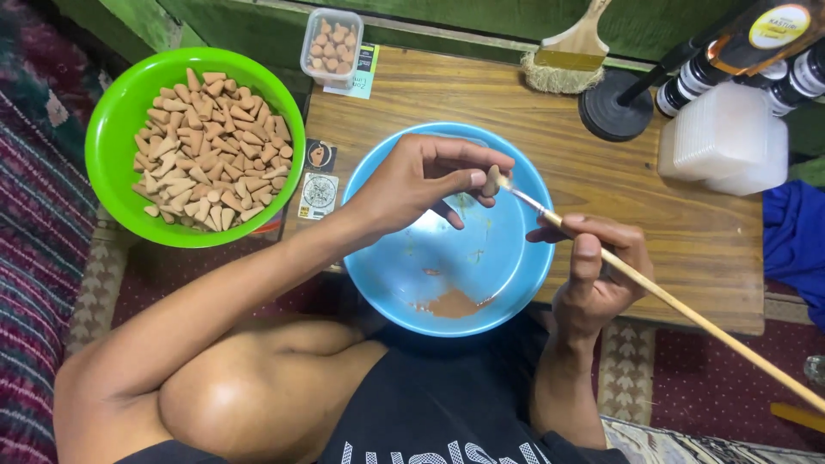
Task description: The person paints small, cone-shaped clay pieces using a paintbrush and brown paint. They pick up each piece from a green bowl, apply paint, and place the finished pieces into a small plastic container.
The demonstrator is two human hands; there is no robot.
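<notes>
Left hand (412,185), centre of frame: fingertips pinching a small brown cone (491,180) over the blue bowl (404,283). Right hand (597,266), right of centre: fingers clasped round a long thin brush (687,314), tip touching the cone. Upper left: green bowl (112,137) heaped with cones; wooden table (687,223) beneath.

1. A home craft corner: a low wooden table (653,215) stands on patterned rugs (39,215)
2. A green bowl (112,129) of clay-coloured cones, a stack of plastic tubs (722,137) and a brush (571,51) suggest small handmade production
</notes>
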